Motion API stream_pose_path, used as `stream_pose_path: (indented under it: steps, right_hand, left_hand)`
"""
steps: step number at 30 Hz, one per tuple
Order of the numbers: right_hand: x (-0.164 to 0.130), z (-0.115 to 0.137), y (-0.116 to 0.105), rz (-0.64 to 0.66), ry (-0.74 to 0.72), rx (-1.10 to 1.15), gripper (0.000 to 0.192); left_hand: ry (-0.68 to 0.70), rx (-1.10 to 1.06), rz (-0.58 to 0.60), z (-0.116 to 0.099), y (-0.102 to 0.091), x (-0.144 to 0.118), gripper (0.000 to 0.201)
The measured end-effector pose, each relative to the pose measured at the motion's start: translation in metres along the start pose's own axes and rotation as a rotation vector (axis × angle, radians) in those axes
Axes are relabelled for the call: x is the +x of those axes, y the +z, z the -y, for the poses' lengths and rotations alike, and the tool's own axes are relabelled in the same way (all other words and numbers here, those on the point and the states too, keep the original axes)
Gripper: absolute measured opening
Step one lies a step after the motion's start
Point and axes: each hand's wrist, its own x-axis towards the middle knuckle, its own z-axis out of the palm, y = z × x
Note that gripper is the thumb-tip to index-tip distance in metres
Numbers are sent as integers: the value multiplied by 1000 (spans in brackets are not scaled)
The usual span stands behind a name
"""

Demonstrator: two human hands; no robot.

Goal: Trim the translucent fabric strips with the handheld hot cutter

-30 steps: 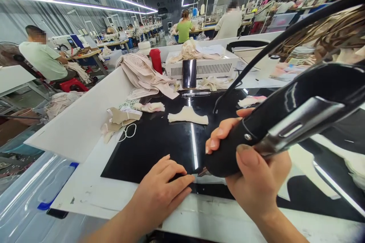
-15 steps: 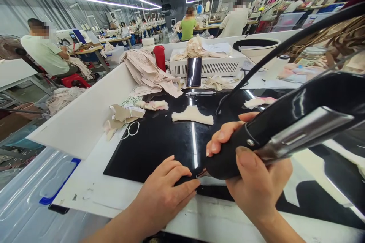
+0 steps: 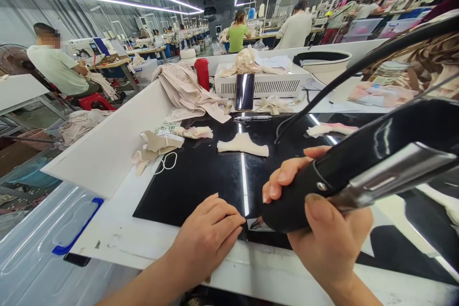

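Down near the table's front edge, the right hand (image 3: 322,234) wraps tight around a black tool (image 3: 358,172). Just left, the left hand (image 3: 206,239) lies flat, fingers curled loosely, holding nothing, on the shiny black mat (image 3: 201,177). Farther off sits a cream fabric piece (image 3: 243,145).

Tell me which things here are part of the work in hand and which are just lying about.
In hand:
right hand gripping black handheld tool
left hand pressing on black work surface

Lying about:
cream fabric piece
phone
pen
red bottle
beige fabric pile
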Motion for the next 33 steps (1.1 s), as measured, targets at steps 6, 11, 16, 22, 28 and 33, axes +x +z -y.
stream_pose_path:
  steps: [6, 11, 16, 22, 28, 33]
  right_hand:
    - [2, 3, 0, 3, 16, -10, 33]
    - [17, 21, -12, -68, -1, -31, 40]
    - [32, 36, -25, -218, -18, -93, 49]
    - [30, 35, -35, -239, -33, -125, 50]
    - [28, 27, -35, -196, -55, -114, 43]
    - [30, 23, -33, -179, -58, -108, 43]
  left_hand:
    - [38, 50, 41, 0, 0, -2, 23]
    - [107, -7, 131, 6, -11, 12, 23]
    - [236, -75, 299, 27, -12, 47, 27]
    - [226, -274, 531, 35, 2, 76, 63]
    - [162, -322, 625, 31, 3, 82, 67]
    - [135, -334, 632, 28, 2, 83, 70]
